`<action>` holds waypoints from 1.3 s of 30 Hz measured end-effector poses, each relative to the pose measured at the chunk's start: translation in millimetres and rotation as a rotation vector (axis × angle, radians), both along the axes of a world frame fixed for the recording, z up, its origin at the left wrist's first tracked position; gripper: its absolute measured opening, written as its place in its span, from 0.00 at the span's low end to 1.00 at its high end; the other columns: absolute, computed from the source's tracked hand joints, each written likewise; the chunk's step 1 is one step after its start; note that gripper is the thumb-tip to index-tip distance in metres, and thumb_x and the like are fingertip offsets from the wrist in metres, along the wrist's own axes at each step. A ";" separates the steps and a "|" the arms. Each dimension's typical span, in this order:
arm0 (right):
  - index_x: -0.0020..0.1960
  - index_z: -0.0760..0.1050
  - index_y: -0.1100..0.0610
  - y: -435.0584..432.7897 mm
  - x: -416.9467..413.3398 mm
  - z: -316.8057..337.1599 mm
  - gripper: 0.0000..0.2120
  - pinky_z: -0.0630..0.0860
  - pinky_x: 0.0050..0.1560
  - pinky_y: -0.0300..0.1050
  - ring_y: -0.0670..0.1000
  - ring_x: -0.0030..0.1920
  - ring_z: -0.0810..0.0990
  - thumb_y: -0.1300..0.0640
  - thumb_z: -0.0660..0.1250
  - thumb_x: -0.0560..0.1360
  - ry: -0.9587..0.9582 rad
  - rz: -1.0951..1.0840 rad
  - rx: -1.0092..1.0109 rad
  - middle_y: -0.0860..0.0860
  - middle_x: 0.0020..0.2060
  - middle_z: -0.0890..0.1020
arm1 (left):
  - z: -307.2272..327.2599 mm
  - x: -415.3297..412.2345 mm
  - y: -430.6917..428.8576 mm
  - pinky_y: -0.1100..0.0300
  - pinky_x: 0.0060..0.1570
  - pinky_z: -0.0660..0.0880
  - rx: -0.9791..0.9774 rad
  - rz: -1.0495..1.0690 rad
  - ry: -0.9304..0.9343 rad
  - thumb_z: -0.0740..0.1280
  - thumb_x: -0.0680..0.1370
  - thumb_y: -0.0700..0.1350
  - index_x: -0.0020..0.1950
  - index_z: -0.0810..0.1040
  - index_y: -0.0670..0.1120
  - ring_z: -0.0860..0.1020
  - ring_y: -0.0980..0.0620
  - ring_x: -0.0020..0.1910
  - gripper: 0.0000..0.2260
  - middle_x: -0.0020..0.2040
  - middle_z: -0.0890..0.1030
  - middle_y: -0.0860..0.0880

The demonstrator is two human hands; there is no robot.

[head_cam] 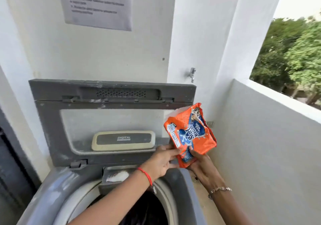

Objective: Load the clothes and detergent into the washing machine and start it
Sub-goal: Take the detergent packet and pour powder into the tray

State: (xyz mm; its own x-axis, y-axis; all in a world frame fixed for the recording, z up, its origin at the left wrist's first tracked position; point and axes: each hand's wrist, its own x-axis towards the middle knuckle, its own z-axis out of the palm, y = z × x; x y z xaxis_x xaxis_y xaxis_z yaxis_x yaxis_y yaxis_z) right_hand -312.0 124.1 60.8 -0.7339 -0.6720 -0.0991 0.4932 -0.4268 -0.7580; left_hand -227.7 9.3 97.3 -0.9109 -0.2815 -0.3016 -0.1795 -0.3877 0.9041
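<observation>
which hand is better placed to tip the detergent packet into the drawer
Likely the right hand: it grips the detergent packet from below; the left hand only pinches its lower edge.

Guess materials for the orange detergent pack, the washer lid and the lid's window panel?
The detergent pack looks like thin glossy plastic film: it crinkles, glints and has a ragged top edge. The washer lid seems to be moulded plastic, matt grey under dust, judging by its ribs and vent slots. Its lid window is glass or clear plastic, hazy with dust; I cannot tell which.

lid badge [123,138] reads "digital"; detergent packet [191,134] reads "surf excel".
</observation>
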 end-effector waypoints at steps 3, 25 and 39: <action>0.61 0.71 0.63 32.3 -19.4 22.7 0.47 0.81 0.46 0.57 0.56 0.45 0.84 0.56 0.84 0.45 0.002 -0.098 -0.096 0.58 0.49 0.84 | 26.0 -29.8 40.8 0.57 0.29 0.79 -0.041 0.011 0.052 0.69 0.74 0.38 0.45 0.79 0.46 0.79 0.54 0.41 0.04 0.39 0.83 0.50; 0.50 0.71 0.72 425.6 -204.7 172.2 0.06 0.82 0.43 0.42 0.57 0.42 0.79 0.73 0.62 0.74 0.161 -0.964 0.249 0.62 0.46 0.77 | 170.0 -310.5 376.3 0.39 0.55 0.70 -0.276 -0.462 0.323 0.65 0.77 0.36 0.54 0.77 0.39 0.74 0.45 0.53 0.07 0.49 0.78 0.45; 0.28 0.66 0.60 514.9 -296.1 182.8 0.16 0.61 0.17 0.30 0.47 0.25 0.65 0.70 0.63 0.72 0.573 -1.068 1.173 0.52 0.25 0.70 | 162.5 -427.7 480.6 0.64 0.30 0.77 -0.331 -0.469 0.361 0.61 0.78 0.32 0.61 0.72 0.31 0.73 0.46 0.52 0.12 0.61 0.76 0.37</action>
State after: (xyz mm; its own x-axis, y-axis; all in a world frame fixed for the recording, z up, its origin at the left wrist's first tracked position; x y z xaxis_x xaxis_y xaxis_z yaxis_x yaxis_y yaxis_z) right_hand -608.1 639.0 243.6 -0.8955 0.3519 0.2724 -0.0553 0.5194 -0.8527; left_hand -655.4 490.0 259.7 -0.9867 0.1427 0.0783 0.0741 -0.0344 0.9967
